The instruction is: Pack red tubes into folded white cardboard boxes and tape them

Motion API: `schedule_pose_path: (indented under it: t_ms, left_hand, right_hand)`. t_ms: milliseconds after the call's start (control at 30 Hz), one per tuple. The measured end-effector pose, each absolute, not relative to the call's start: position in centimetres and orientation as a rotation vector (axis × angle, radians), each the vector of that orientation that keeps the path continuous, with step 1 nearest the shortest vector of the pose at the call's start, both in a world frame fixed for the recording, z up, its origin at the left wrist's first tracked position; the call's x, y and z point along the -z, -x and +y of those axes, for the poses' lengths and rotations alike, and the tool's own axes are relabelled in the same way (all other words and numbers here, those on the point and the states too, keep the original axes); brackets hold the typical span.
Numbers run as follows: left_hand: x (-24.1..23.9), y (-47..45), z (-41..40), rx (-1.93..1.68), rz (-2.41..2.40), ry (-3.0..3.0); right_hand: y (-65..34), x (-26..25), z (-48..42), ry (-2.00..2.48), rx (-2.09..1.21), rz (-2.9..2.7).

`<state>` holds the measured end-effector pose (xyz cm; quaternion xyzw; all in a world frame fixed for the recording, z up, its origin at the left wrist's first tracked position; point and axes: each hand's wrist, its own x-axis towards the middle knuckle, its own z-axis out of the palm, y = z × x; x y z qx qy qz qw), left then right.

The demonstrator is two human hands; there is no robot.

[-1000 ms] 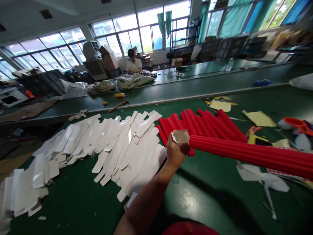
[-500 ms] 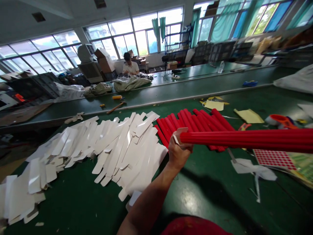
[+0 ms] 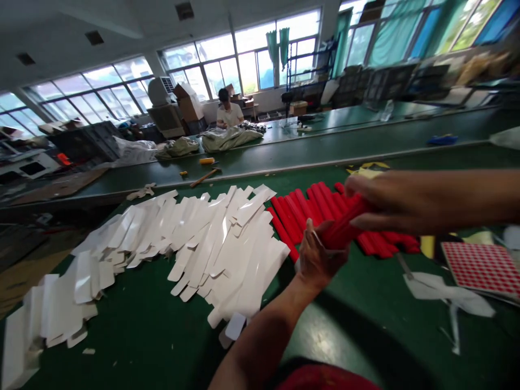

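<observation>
My left hand (image 3: 323, 257) is wrapped round a white paper box, of which only slivers show between the fingers. One end of a bundle of red sticks (image 3: 343, 226) meets that box; how deep it goes in is hidden by my fingers. Coming in from the right, my right hand (image 3: 385, 200) is closed round the bundle's other end, slightly blurred. Beneath and behind both hands, a row of red sticks (image 3: 294, 208) lies on the green table (image 3: 142, 325). To the left spreads a large heap of flat white boxes (image 3: 227, 249).
A red-dotted sheet (image 3: 479, 265) and a white scrap (image 3: 442, 295) lie at right. Beyond the table edge are a hammer (image 3: 206, 177), a yellow roll (image 3: 207, 161) and a blue tool (image 3: 442, 140). Another person (image 3: 229, 114) sits at the far bench near green-grey bags (image 3: 229, 139).
My right hand has come into view on the red bundle. The bundle, earlier stretching past the right edge, now shows only a short length between my hands. The view has shifted slightly.
</observation>
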<state>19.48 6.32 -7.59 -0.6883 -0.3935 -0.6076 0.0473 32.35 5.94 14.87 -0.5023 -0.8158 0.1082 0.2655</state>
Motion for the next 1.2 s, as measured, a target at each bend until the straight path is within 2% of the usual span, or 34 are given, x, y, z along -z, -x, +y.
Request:
schedule_pose_path:
  t_ms: [100,167,333,467,567,700,800,1000,1200]
  left_hand:
    - [8.0,-18.3,6.9,1.869,-1.149,2.131]
    - [8.6,-17.6,7.2,1.856,-1.202,2.145]
    - [9.3,-17.0,8.3,1.877,-1.414,2.086]
    - [9.4,-17.3,9.2,1.895,-1.363,2.003]
    - [9.4,-17.5,9.8,1.915,-1.236,1.985]
    - [8.5,-17.3,10.3,1.980,-1.042,2.008]
    - [6.7,-16.9,10.2,2.142,-1.140,2.090]
    - [3.6,-16.7,10.5,2.510,-1.529,2.079]
    - [4.4,-16.9,10.7,2.474,-1.586,1.962]
  right_hand:
    - [-30.5,-13.8,5.5,1.534,-0.327,-2.590]
    - [-29.8,-12.2,5.7,1.578,-0.355,-2.561]
    - [-30.6,-6.3,7.0,1.344,-0.817,-2.011]
    - [-29.7,-0.4,8.2,1.150,-1.157,-1.393]
    - [-28.1,2.1,9.1,0.975,-1.266,-1.020]
    - [-26.8,2.3,9.9,0.777,-1.406,-0.916]
    - [-26.7,1.8,10.3,0.721,-1.522,-0.971]
    - [-26.1,1.7,11.2,0.697,-1.406,-0.956]
    - [-25.4,2.1,11.7,0.761,-1.317,-0.879]
